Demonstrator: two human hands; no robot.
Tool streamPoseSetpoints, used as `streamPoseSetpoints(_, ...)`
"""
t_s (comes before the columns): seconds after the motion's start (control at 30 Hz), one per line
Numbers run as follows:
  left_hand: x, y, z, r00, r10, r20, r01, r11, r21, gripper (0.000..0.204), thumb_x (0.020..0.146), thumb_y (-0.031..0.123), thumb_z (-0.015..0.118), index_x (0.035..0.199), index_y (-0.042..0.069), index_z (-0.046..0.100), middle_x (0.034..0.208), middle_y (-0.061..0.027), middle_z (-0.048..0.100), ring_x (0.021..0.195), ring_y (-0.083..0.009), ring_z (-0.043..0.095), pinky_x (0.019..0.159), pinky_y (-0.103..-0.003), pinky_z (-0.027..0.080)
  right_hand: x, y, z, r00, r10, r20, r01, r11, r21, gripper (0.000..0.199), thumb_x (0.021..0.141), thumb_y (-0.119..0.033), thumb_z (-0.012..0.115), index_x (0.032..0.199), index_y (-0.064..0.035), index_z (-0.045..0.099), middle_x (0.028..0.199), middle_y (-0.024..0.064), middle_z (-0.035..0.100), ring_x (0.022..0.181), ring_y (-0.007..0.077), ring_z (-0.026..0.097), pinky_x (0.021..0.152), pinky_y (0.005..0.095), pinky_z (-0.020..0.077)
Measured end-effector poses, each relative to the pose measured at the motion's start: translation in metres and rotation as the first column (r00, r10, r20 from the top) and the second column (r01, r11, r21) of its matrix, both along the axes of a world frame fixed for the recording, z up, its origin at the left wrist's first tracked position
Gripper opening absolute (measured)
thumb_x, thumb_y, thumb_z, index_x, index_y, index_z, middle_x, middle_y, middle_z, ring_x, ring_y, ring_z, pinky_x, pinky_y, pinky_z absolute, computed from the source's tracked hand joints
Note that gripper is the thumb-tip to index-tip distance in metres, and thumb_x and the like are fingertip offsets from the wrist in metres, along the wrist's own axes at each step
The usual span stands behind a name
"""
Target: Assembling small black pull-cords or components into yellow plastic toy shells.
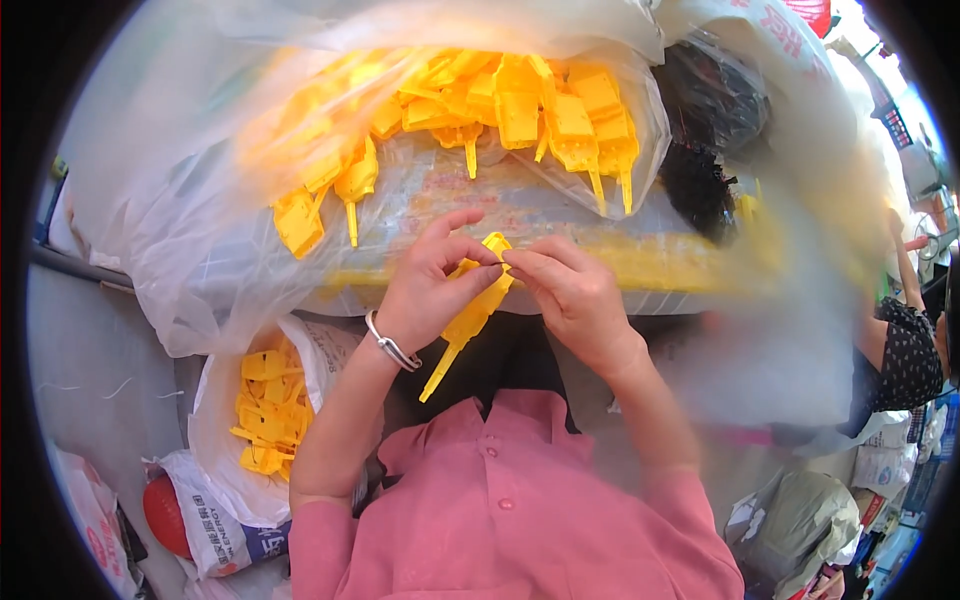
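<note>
My left hand (430, 285) and my right hand (570, 295) meet in front of my chest over one yellow plastic tag (470, 318), a flat head with a long pointed stem hanging down. The left fingers grip its head from the left. The right fingertips pinch the top of the head from the right. A metal bracelet (390, 345) sits on my left wrist. Beyond my hands lies a clear plastic bag (200, 240) holding several more yellow tags (520, 110).
A white sack (215, 440) with several yellow tags (268, 410) stands at lower left beside my knee. Black bags (705, 130) lie at upper right. Another person's arm (905, 300) shows at the right edge. More bags sit at lower right.
</note>
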State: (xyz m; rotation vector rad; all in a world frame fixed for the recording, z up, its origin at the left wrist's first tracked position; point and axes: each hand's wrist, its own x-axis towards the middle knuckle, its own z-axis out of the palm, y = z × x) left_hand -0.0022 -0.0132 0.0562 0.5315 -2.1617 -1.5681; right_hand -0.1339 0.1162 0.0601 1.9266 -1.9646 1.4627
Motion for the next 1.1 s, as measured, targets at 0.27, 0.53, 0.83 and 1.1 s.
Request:
streamPoseSetpoints(0.27,0.003,-0.005,0.009,0.98,-0.134,0.144,0.109,0.979,0.169,0.012,0.078,0.015,0.066,0.084,0.005,0.061,0.133,-0.0141,0.039,0.104,-0.0157,0.054,0.078,-0.025,0.045,-0.002,-0.006,0.002,0.973,-0.162,-0.163,0.154,0.986,-0.062,0.008,0.073,0.001,0.063,0.08,-0.0021,0.061,0.072,0.0101,0.057,0.063,0.0256,0.057,0.052,0.0317,0.045)
streamPoseSetpoints(0.53,-0.002,-0.008,-0.002,0.989,-0.14,-0.04,0.14,0.842,0.521,0.012,0.079,0.009,0.066,0.086,-0.001,0.065,0.135,-0.0095,0.038,0.098,-0.0141,0.057,0.082,-0.025,0.046,-0.001,-0.004,-0.002,0.967,-0.194,0.163,0.205,0.977,-0.052,0.006,0.076,-0.004,0.065,0.077,-0.0017,0.06,0.069,0.0082,0.054,0.056,0.019,0.051,0.049,0.0286,0.0391)
streamPoseSetpoints(0.83,-0.009,-0.009,-0.014,0.985,-0.052,-0.162,0.171,0.288,0.942,0.029,0.081,0.007,0.061,0.108,-0.001,0.056,0.109,-0.0096,0.058,0.093,-0.0214,0.06,0.084,-0.035,0.048,0.0,-0.008,-0.005,0.994,-0.111,-0.003,0.111,0.992,0.059,0.011,0.079,-0.014,0.059,0.085,-0.0051,0.06,0.079,0.0101,0.056,0.075,0.029,0.055,0.065,0.0348,0.0452)
streamPoseSetpoints(1.1,-0.011,0.0,-0.043,0.989,0.032,-0.147,0.068,0.775,0.628,0.022,0.078,0.008,0.064,0.098,-0.002,0.066,0.118,-0.0139,0.054,0.108,-0.0185,0.051,0.092,-0.028,0.039,0.01,0.007,0.014,0.871,-0.081,-0.485,0.146,0.984,0.098,0.01,0.073,-0.01,0.055,0.081,-0.0039,0.055,0.082,0.0113,0.054,0.077,0.0271,0.058,0.061,0.0358,0.0472)
